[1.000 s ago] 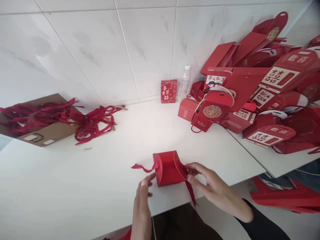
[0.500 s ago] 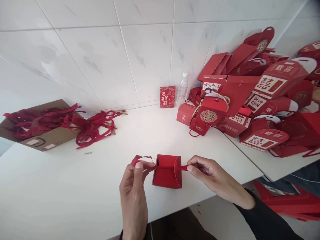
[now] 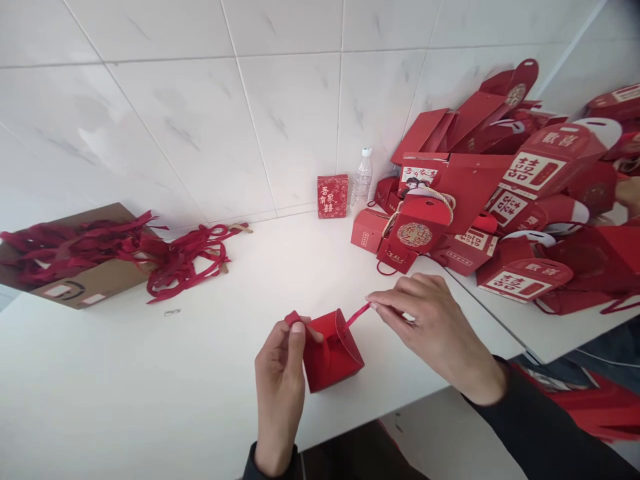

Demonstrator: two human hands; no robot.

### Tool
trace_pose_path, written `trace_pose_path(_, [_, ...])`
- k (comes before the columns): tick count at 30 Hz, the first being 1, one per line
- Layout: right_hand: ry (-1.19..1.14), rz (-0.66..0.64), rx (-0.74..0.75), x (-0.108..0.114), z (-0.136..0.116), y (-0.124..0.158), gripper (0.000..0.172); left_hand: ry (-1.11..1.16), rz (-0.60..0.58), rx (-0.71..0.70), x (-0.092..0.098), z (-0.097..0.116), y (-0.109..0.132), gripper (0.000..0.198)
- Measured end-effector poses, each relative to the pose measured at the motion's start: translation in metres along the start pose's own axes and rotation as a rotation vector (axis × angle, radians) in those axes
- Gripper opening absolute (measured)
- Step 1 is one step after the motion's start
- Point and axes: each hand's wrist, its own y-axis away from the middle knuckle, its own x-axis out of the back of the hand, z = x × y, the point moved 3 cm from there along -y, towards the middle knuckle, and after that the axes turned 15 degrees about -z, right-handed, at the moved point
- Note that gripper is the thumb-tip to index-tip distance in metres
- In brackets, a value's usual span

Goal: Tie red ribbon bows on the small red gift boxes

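A small open-topped red gift box (image 3: 343, 370) stands on the white table in front of me, turned at an angle. A red ribbon (image 3: 357, 316) runs through a hole in its right flap, and part of it shows inside the box. My right hand (image 3: 425, 320) pinches the ribbon's end between thumb and fingertips, up and right of the box. At the box's left side, my left hand (image 3: 283, 367) is closed on the ribbon's other part, its fingertips reaching over the box's edge.
A cardboard box (image 3: 90, 287) full of red ribbons stands at the left, with a loose ribbon heap (image 3: 190, 260) beside it. By the wall are a small red carton (image 3: 332, 197) and a clear bottle (image 3: 362, 180). Many red gift boxes (image 3: 480, 173) are piled at the right.
My right hand has moved up and slightly left, drawing its ribbon end upward. The box has turned and tilted its right flap toward the back. My left hand has shifted right.
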Motion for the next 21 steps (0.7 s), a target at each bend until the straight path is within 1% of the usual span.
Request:
trace_pose_path(2, [-0.044,-0.055,-0.052,-0.009,0.001,0.006,0.022,0.012,0.067,-0.032,0.001,0.0,0.004,0.032])
trace_pose_path(3, [-0.091,-0.085,-0.1,-0.014,0.002,0.01,0.021,0.016,0.088,-0.045,0.001,0.0,0.005,0.031])
trace_pose_path(5, [-0.249,-0.131,-0.213,-0.022,0.003,0.019,0.022,0.059,0.117,-0.063,0.002,-0.002,0.008,0.031])
trace_pose_path(7, [-0.437,-0.142,-0.311,-0.027,0.003,0.026,0.021,0.141,0.134,-0.058,0.003,-0.005,0.009,0.029])
trace_pose_path(9, [-0.569,-0.114,-0.338,-0.027,0.002,0.028,0.019,0.209,0.128,-0.043,0.004,-0.007,0.008,0.028])
trace_pose_path(10, [-0.591,-0.081,-0.319,-0.025,0.001,0.027,0.018,0.222,0.118,-0.04,0.004,-0.006,0.008,0.028])
trace_pose_path(12, [-0.527,0.047,-0.228,-0.018,0.0,0.021,0.017,0.212,0.103,-0.044,0.004,-0.003,0.006,0.028])
trace_pose_path(15, [-0.28,0.28,-0.073,-0.003,-0.006,0.011,0.022,0.094,0.043,-0.052,0.003,0.009,-0.001,0.03])
trace_pose_path(16, [-0.203,0.326,-0.035,0.002,-0.008,0.007,0.023,0.028,0.0,-0.053,0.002,0.014,-0.004,0.03])
trace_pose_path(17, [-0.148,0.338,-0.001,0.005,-0.01,0.002,0.025,-0.042,-0.055,-0.054,-0.001,0.02,-0.007,0.032])
trace_pose_path(18, [-0.115,0.319,0.042,0.006,-0.013,-0.004,0.026,-0.109,-0.121,-0.056,-0.004,0.024,-0.01,0.034])
trace_pose_path(20, [-0.082,0.231,0.148,0.007,-0.02,-0.017,0.028,-0.218,-0.257,-0.069,-0.013,0.033,-0.015,0.035])
trace_pose_path(21, [-0.081,0.187,0.205,0.006,-0.023,-0.024,0.028,-0.261,-0.321,-0.077,-0.018,0.036,-0.016,0.032])
